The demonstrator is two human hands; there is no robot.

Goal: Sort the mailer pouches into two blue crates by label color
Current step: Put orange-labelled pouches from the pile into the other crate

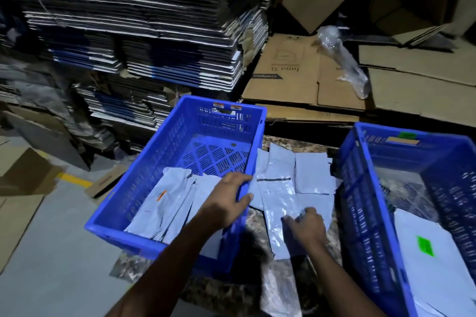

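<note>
Both hands sit between crates: right hand (306, 224) pinches the near-far pouch (279, 203); left hand (228, 201), fingers loosely spread, rests on the left crate (144, 177) rim.

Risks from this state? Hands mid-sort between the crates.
1. The loose pouches between the crates overlap, so the right hand may lift two at once.
2. No label shows on them, so missorting is possible.
3. The left hand rests on the rim of the left crate and might shift it.
</note>
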